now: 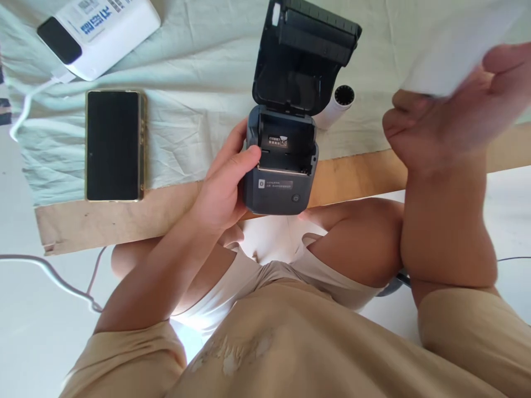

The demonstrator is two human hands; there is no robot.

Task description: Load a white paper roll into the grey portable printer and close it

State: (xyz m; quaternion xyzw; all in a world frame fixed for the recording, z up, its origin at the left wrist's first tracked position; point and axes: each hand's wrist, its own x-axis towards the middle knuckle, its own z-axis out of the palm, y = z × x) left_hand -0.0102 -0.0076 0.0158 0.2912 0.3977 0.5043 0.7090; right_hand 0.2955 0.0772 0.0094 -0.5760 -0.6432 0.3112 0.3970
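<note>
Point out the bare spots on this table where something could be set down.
Bare cloth lies between the phone and the open printer. Bare wood edge runs below the phone. It is crowded around the printer, left hand and paper roll.

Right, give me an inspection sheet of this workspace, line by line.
Surface: wooden table, pale cloth over most of it.
Job's things: dark label printer at the table edge, lid open, bay looks empty; white sheet, blurred.
Clutter: phone face up, screen dark; white power bank; white roll behind the printer.
Grippers: left hand grips the printer's side; right hand holds the sheet, raised.
Cables: white cable from the power bank; another on the floor.
Surroundings: pale floor; the person's knees under the table.
</note>
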